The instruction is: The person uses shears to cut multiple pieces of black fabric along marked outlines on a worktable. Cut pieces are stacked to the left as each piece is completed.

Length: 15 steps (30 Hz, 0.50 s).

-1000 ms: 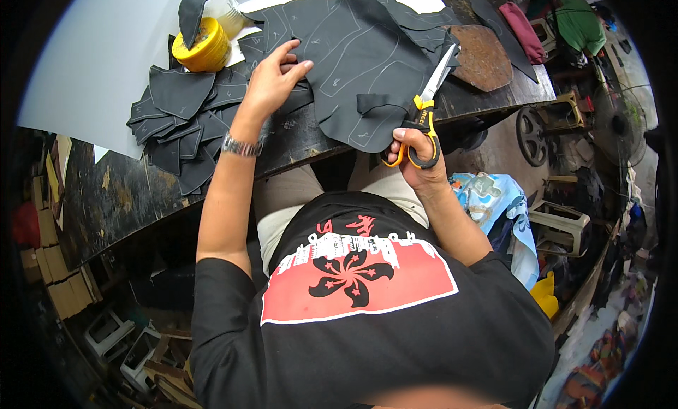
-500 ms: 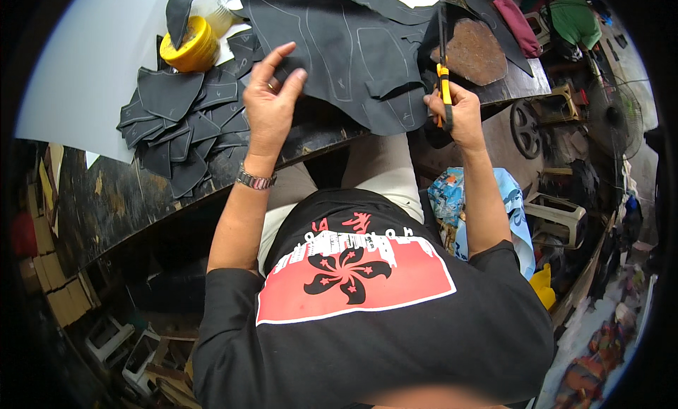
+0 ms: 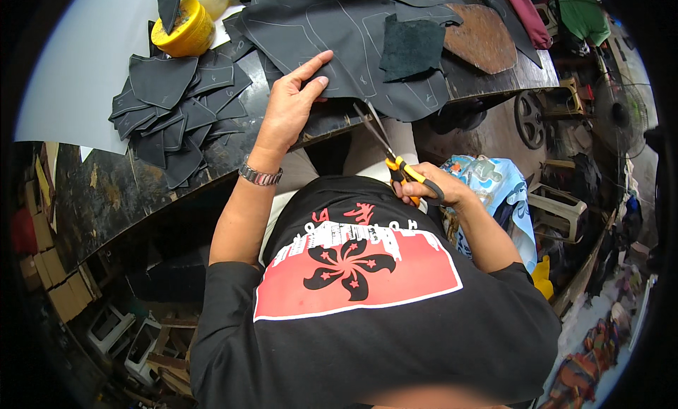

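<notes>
A large black leather-like sheet point(image 3: 282, 29) with pale drawn outlines lies on the dark workbench, its near edge overhanging. My left hand point(image 3: 288, 109) rests at this edge, index finger stretched out and thumb apart, with a metal-strapped watch point(image 3: 260, 174) on the wrist. In front of my body, my right hand point(image 3: 427, 185) grips scissors point(image 3: 390, 159) with yellow and black handles. The blades stand slightly apart and point up-left, their tips at the sheet's near edge. A rough, dark piece point(image 3: 413, 47) lies over the sheet's right part; whether it is a folded flap is unclear.
Left of the sheet is a pile of cut black pieces point(image 3: 164, 84) beside a yellow tub point(image 3: 185, 31). A brown slab point(image 3: 484, 40) lies on the workbench point(image 3: 106, 197) at right. Beyond stand a handwheel point(image 3: 530, 119), a stool point(image 3: 561, 210) and a fan point(image 3: 620, 112).
My right hand has swung down and left with the scissors, whose blades now point at the sheet's near edge. My left hand has shifted right. The rough piece now shows over the sheet.
</notes>
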{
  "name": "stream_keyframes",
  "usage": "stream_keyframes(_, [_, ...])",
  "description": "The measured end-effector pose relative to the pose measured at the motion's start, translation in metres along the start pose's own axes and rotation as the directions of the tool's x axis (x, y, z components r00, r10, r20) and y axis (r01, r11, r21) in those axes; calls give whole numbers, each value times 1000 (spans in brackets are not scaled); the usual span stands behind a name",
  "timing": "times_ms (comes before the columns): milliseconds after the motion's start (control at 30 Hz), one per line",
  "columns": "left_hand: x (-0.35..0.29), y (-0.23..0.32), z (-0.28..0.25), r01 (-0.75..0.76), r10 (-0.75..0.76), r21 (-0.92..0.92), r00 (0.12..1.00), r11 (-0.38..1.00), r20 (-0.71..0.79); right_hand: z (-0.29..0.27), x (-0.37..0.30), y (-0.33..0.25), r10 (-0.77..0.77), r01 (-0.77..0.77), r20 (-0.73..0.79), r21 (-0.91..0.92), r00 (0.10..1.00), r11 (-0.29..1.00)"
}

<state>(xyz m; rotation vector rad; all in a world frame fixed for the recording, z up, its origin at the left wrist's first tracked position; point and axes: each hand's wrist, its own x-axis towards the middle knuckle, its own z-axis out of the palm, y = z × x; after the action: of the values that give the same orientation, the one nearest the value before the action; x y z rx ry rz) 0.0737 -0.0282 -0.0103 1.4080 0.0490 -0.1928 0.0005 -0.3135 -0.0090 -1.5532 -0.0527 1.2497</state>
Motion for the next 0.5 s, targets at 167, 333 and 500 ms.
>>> stream_keyframes(167, [-17,-3,23,-112,114,-47,993,993,33,-8,-4,5,-21,23,44,-49,999,999])
stream_keyframes(333, [-35,-11,31,-133,127,-85,990,988,-65,0,-6,-1,-99,98,8,121,995,988])
stream_keyframes(500, [-43,-16,28,-156,154,-45,987,987,-53,13,-1,-7,-85,85,-67,4,994,996])
